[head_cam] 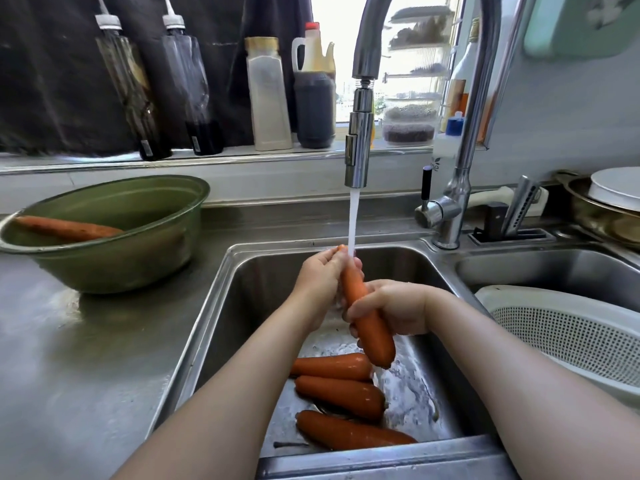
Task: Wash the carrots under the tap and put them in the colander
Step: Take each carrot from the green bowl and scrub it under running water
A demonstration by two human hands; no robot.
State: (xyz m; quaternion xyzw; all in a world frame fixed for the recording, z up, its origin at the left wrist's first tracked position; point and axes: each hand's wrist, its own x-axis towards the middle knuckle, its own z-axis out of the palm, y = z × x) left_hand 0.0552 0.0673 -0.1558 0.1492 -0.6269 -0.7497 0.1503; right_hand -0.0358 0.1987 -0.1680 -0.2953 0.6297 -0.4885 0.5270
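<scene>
Left hand (320, 275): you grip the carrot (375, 337) near its thin tip, under the tap (358, 150) stream | right hand (398, 308): wrapped round its middle | spare carrots (339, 393): three in the sink (249, 306) below | colander (568, 337): right basin | bowl (104, 268): left, one carrot inside

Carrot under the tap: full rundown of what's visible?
Orange, smooth and wet-looking, the held carrot stands steeply tilted over the sink: thin tip up in the water stream, blunt thick end down toward the camera. The left hand grips its upper part, the right hand wraps its middle.
</scene>
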